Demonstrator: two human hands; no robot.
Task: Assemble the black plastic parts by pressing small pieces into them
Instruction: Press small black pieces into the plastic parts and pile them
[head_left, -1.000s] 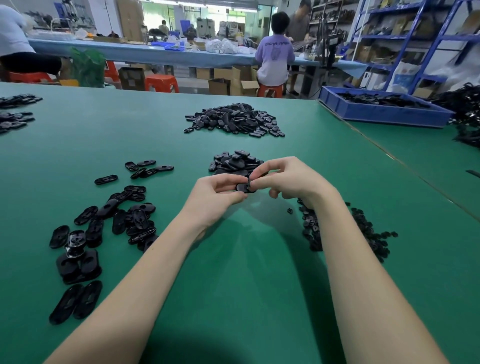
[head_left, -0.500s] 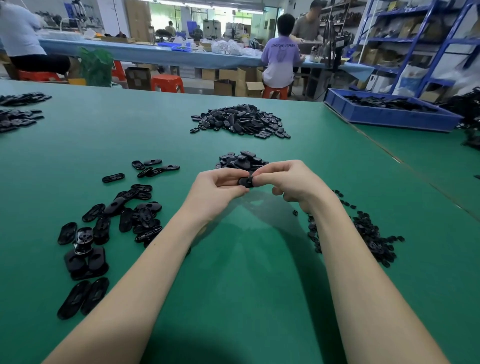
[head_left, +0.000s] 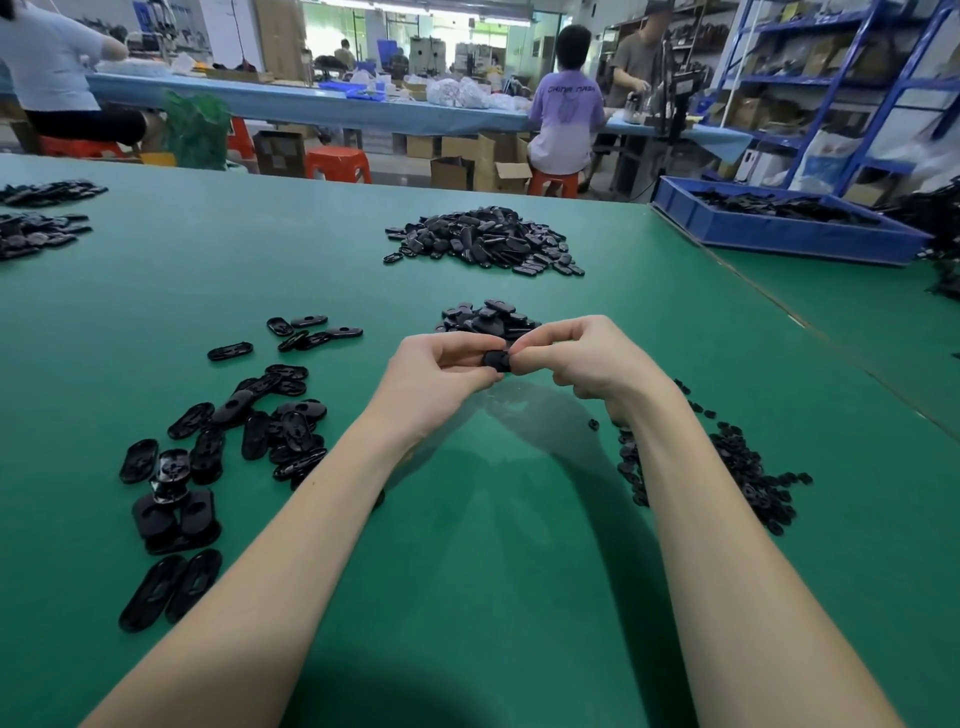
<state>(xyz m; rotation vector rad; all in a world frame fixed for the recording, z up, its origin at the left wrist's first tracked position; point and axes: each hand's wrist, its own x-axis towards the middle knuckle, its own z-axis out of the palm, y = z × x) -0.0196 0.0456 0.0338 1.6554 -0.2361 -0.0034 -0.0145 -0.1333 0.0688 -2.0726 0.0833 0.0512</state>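
Both hands meet above the table's middle and pinch one black part (head_left: 496, 360) between them: the left hand (head_left: 434, 382) curls its fingers round the part's left end, the right hand (head_left: 582, 361) grips the right end with thumb and fingertips. The part is held clear of the green table (head_left: 493, 571). Just behind the hands lies a small pile (head_left: 488, 318) of black parts, and farther back a larger heap (head_left: 485, 243). Oval shells (head_left: 228, 436) lie scattered to the left. Small pieces (head_left: 748, 473) spread at the right, partly hidden by the right forearm. A blue bin (head_left: 779, 236) stands at the far right edge. Beyond the table, people sit on orange stools (head_left: 337, 163) at a long blue bench (head_left: 311, 101), with blue shelving (head_left: 831, 78) at the right.
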